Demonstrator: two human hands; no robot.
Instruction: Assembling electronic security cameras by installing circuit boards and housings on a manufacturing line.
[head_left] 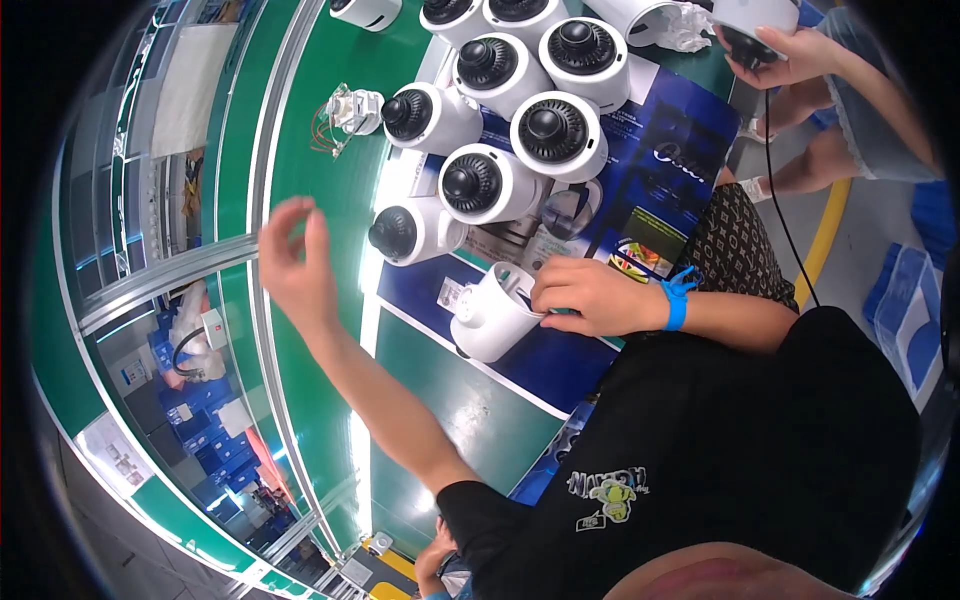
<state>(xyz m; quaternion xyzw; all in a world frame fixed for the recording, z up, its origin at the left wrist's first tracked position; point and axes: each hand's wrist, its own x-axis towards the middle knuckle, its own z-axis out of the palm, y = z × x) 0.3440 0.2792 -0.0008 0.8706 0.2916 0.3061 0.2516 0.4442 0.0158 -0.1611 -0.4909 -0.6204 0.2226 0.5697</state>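
Observation:
My right hand [585, 297], with a blue band at its wrist, has its fingers closed at the open end of a white camera housing [487, 325]. The housing lies tilted on the blue printed mat [570, 370]; something dark shows inside its mouth, and my fingertips are partly hidden there. My left hand [298, 262] is raised over the green bench to the left, thumb and fingers curled apart around nothing, slightly blurred. Between the hands, a white camera with a black dome [395, 232] lies on its side. Several similar dome cameras [472, 184] stand beyond.
A small white part with red wires [352, 112] lies on the green bench [335, 185]. Metal rails [262, 215] border it at left. At upper right a co-worker's hand [795, 55] holds another white camera; a black cable [775, 200] hangs below. Another person's hand [438, 548] appears at the bottom.

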